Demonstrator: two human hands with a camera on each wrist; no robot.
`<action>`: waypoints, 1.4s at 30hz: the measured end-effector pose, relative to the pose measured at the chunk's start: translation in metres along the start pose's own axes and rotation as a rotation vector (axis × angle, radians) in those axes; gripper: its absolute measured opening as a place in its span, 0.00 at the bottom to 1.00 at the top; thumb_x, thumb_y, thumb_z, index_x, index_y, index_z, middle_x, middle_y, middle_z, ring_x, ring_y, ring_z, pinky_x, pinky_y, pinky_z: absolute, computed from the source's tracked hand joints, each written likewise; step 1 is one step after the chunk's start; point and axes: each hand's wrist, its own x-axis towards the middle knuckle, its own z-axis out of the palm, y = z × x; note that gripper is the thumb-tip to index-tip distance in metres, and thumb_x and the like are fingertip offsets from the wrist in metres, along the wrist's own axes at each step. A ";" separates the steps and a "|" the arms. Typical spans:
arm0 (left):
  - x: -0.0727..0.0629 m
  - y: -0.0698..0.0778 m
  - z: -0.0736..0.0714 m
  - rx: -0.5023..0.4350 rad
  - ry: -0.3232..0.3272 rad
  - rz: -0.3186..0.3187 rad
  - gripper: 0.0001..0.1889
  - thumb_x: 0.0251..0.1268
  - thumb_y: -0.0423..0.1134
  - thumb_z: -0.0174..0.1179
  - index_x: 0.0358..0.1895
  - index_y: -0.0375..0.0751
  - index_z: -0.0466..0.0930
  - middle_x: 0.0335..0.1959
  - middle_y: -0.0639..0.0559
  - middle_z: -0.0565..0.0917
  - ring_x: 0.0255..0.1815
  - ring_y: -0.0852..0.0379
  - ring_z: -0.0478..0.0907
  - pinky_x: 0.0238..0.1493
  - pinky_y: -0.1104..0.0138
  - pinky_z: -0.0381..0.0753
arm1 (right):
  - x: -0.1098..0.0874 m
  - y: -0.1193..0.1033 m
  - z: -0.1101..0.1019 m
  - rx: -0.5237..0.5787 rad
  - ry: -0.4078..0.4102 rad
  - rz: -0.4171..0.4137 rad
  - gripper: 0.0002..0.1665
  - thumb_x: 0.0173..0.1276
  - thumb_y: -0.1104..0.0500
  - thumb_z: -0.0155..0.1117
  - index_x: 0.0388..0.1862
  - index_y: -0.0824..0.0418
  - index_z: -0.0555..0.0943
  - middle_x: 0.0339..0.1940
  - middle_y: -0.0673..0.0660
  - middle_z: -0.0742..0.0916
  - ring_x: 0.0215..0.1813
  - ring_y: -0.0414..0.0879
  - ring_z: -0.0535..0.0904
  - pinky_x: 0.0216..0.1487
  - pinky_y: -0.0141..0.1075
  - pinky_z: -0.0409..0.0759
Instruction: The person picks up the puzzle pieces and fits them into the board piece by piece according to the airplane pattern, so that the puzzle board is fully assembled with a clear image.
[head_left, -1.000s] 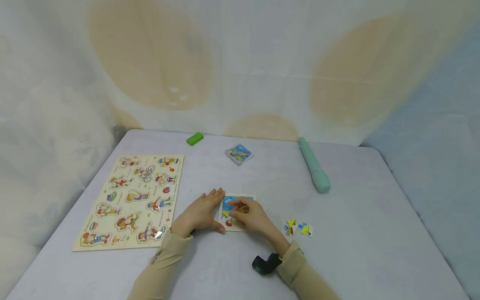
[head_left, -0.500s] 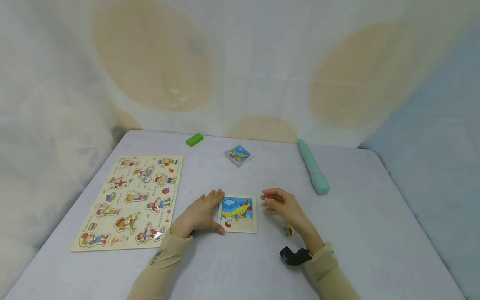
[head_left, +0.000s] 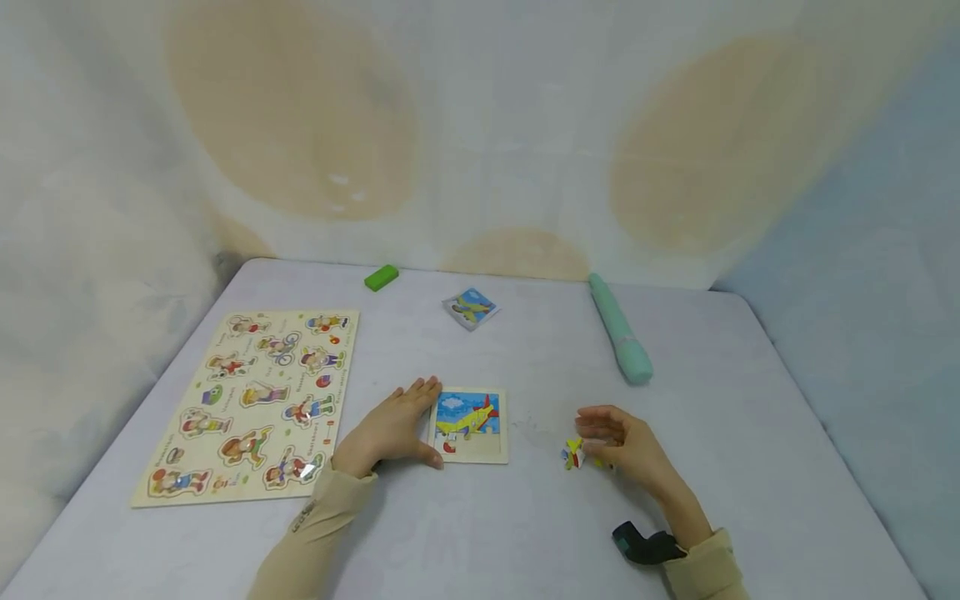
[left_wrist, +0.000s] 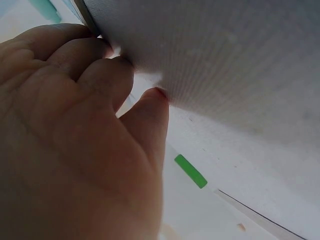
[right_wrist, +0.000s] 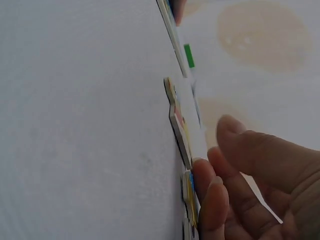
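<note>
My right hand [head_left: 626, 446] is loosely bent, grasping nothing that I can see. Loose puzzle pieces [head_left: 573, 454] lie flat at its fingertips, toward its left; contact unclear. Airplane puzzle tray [head_left: 491, 452] sits farther left, my left hand [head_left: 392, 429] spread against its left edge. Right hand clearly nearer the pieces.

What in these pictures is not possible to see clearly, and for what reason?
- Head view: one loose piece, mostly covered by the right hand.
- Head view: words on the big board, too small to read.
- Right wrist view: the left hand, mostly cut off by the top edge.
- Right wrist view: prints on the pieces, seen almost edge-on.
- Left wrist view: the teal object, cut off by the top edge.
</note>
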 end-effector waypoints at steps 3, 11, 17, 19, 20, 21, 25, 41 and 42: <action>-0.001 0.000 0.000 -0.009 0.008 0.003 0.60 0.38 0.53 0.78 0.75 0.34 0.54 0.78 0.41 0.55 0.80 0.43 0.48 0.79 0.47 0.47 | -0.002 0.003 0.000 -0.095 -0.014 -0.034 0.29 0.57 0.65 0.72 0.58 0.63 0.77 0.55 0.64 0.85 0.53 0.44 0.83 0.40 0.27 0.78; -0.002 0.000 0.001 -0.018 0.007 -0.011 0.59 0.38 0.53 0.78 0.75 0.35 0.55 0.78 0.42 0.55 0.80 0.44 0.48 0.79 0.48 0.47 | -0.005 -0.002 0.005 -0.182 -0.022 -0.051 0.30 0.56 0.66 0.72 0.59 0.58 0.78 0.54 0.59 0.86 0.48 0.44 0.80 0.36 0.26 0.75; -0.003 -0.001 0.002 -0.014 0.006 -0.011 0.60 0.37 0.53 0.78 0.75 0.34 0.55 0.78 0.42 0.55 0.80 0.43 0.48 0.79 0.47 0.48 | -0.004 0.000 0.005 -0.195 -0.060 -0.074 0.25 0.57 0.67 0.70 0.56 0.58 0.80 0.49 0.58 0.87 0.41 0.37 0.77 0.33 0.26 0.72; -0.003 -0.001 0.003 -0.013 0.006 -0.012 0.60 0.37 0.53 0.78 0.75 0.34 0.55 0.78 0.42 0.55 0.80 0.43 0.48 0.79 0.47 0.48 | -0.003 0.001 0.005 -0.202 -0.056 -0.061 0.21 0.59 0.66 0.70 0.52 0.58 0.82 0.45 0.57 0.88 0.35 0.36 0.74 0.30 0.27 0.70; -0.003 -0.002 0.003 -0.013 0.006 -0.013 0.60 0.37 0.53 0.78 0.75 0.34 0.55 0.78 0.42 0.55 0.80 0.43 0.48 0.79 0.47 0.48 | -0.003 0.001 0.005 -0.205 -0.047 -0.051 0.18 0.59 0.65 0.69 0.50 0.58 0.83 0.42 0.56 0.87 0.33 0.36 0.73 0.29 0.27 0.69; -0.003 -0.002 0.003 -0.012 0.006 -0.014 0.60 0.38 0.53 0.78 0.75 0.34 0.55 0.78 0.42 0.55 0.80 0.43 0.48 0.79 0.47 0.48 | -0.002 0.002 0.005 -0.203 -0.037 -0.038 0.16 0.60 0.64 0.69 0.48 0.59 0.84 0.41 0.56 0.87 0.31 0.36 0.72 0.29 0.27 0.70; -0.002 -0.003 0.003 -0.015 0.004 -0.017 0.60 0.38 0.53 0.78 0.75 0.35 0.55 0.78 0.43 0.55 0.80 0.44 0.47 0.79 0.47 0.47 | 0.000 0.004 0.005 -0.179 0.010 -0.002 0.14 0.63 0.62 0.67 0.48 0.63 0.83 0.42 0.59 0.87 0.33 0.33 0.75 0.30 0.26 0.75; 0.000 -0.002 0.001 -0.001 0.003 -0.006 0.60 0.38 0.54 0.78 0.75 0.35 0.54 0.78 0.42 0.55 0.80 0.44 0.47 0.79 0.47 0.47 | 0.015 -0.005 0.003 -0.042 0.097 0.106 0.18 0.67 0.63 0.63 0.57 0.60 0.81 0.40 0.56 0.84 0.37 0.38 0.79 0.36 0.27 0.79; 0.001 -0.002 0.001 0.001 0.002 -0.005 0.60 0.38 0.54 0.78 0.75 0.35 0.54 0.78 0.43 0.55 0.80 0.44 0.47 0.79 0.48 0.47 | 0.017 -0.007 0.004 -0.034 0.096 0.103 0.18 0.67 0.63 0.62 0.56 0.61 0.81 0.40 0.56 0.84 0.37 0.38 0.79 0.37 0.27 0.80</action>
